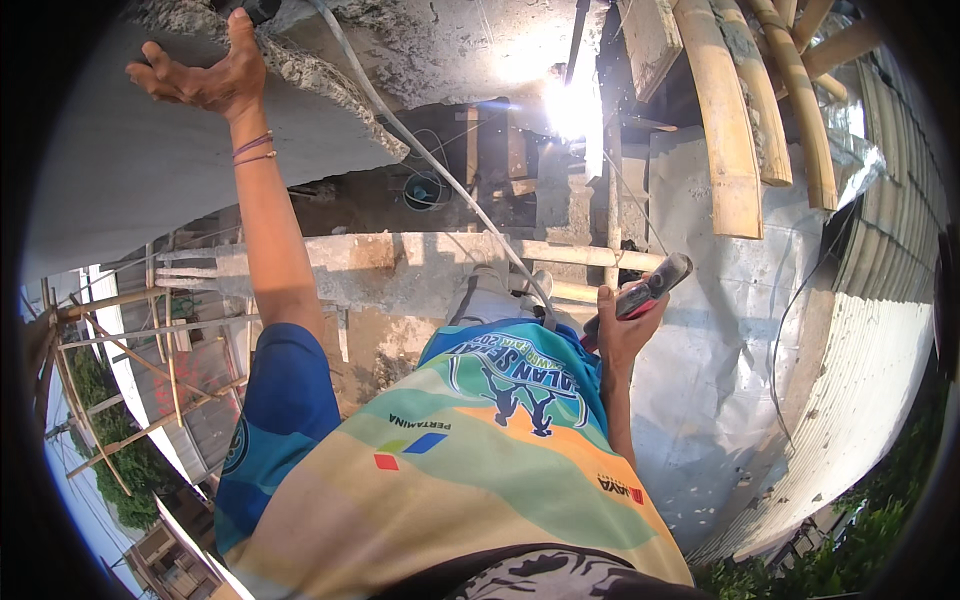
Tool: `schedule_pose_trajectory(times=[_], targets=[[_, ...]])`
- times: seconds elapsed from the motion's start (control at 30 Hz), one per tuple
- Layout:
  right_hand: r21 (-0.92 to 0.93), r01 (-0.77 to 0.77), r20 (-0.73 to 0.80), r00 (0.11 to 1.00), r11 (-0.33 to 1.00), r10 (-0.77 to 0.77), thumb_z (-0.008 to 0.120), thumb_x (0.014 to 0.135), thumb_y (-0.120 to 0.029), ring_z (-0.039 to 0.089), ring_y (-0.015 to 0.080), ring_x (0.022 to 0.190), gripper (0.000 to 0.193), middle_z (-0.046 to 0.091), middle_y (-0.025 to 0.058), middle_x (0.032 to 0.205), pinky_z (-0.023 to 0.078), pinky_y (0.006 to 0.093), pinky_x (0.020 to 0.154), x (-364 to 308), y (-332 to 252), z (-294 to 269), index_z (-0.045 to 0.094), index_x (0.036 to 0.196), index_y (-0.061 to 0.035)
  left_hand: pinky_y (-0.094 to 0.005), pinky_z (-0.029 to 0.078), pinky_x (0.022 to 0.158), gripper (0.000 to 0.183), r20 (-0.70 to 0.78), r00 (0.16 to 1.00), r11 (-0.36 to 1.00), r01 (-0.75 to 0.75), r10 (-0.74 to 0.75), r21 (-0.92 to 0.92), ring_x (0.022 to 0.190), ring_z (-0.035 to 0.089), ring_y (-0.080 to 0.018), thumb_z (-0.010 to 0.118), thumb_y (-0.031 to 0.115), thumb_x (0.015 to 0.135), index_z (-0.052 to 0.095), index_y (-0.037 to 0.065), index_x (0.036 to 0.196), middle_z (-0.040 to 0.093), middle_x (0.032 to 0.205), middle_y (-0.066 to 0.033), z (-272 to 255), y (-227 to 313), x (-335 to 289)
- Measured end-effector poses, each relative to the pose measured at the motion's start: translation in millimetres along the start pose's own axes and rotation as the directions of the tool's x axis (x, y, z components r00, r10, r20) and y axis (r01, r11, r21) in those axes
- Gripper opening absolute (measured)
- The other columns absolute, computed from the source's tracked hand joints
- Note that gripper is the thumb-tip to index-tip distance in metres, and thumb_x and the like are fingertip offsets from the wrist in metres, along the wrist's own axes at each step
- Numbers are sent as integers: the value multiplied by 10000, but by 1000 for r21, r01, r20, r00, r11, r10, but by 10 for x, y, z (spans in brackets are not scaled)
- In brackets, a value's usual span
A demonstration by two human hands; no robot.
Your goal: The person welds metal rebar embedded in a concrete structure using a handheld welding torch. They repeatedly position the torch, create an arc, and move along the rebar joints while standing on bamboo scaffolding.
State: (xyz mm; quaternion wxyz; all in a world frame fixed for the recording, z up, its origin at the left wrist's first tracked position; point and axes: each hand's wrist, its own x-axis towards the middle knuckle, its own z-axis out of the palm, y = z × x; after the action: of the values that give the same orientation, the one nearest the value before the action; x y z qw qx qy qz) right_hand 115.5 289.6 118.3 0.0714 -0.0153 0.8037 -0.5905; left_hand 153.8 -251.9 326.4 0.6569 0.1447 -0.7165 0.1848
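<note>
While the left hand [205, 80] is pressing flat, fingers spread, against the rough grey concrete slab edge [300, 75] overhead, the right hand [620, 325] is wrapping its fingers tightly around the grip of a red-and-grey handheld power tool [648, 290] beside the hip. Its pale grey cable [430, 160] is trailing up and away from that hand. Judging by its build, the tool is rigid and fairly weighty, best held at the body, with the limp cable kept from snagging.

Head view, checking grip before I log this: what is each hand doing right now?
Left hand: open, fingers spread, resting against the grey concrete slab.
Right hand: closed around a red and grey handled tool.
</note>
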Motion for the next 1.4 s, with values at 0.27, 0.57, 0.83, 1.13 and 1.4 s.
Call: schedule_pose_trajectory(times=[0.27,0.57,0.83,1.13,1.4], targets=[[-38,162,-58,985,986,-164,833,792,-308,544,166,873,650,549,63,977,460,318,809,0,41,26,469,1236,-3,-704,214,1095,1131,32,999,1000,23,-23,9,1429,154,-559,875,527,648,273,115,1512,189,1495,-419,-31,-3,0],[-50,137,-31,990,989,-139,840,785,-295,550,173,864,632,556,71,971,470,327,795,-2,53,78,475,1215,-11,-705,220,1088,1130,23,1000,1000,-4,4,21,1412,174,-560,870,538,649,269,116,1509,213,1474,-418,0,-49,-14],[-46,57,6,998,997,-56,855,743,-323,574,243,957,734,579,140,1055,473,376,858,-8,11,59,456,1252,23,-702,228,1083,1142,49,999,1000,8,-7,-11,1420,143,-535,879,508,647,243,138,1520,187,1487,-383,-13,-50,-5],[-51,95,-11,995,994,-96,840,785,-308,563,198,912,634,575,103,1005,470,345,842,-18,-25,74,487,1205,11,-702,224,1091,1143,43,999,1000,-8,8,5,1431,141,-513,870,532,642,251,136,1518,217,1486,-339,-10,-60,2],[-49,85,-1,996,995,-85,840,783,-314,560,199,913,637,570,99,1009,468,343,837,-3,-35,79,487,1210,0,-686,227,1101,1141,22,999,999,-40,40,5,1434,144,-500,866,545,641,270,96,1504,253,1473,-299,11,-84,3]])
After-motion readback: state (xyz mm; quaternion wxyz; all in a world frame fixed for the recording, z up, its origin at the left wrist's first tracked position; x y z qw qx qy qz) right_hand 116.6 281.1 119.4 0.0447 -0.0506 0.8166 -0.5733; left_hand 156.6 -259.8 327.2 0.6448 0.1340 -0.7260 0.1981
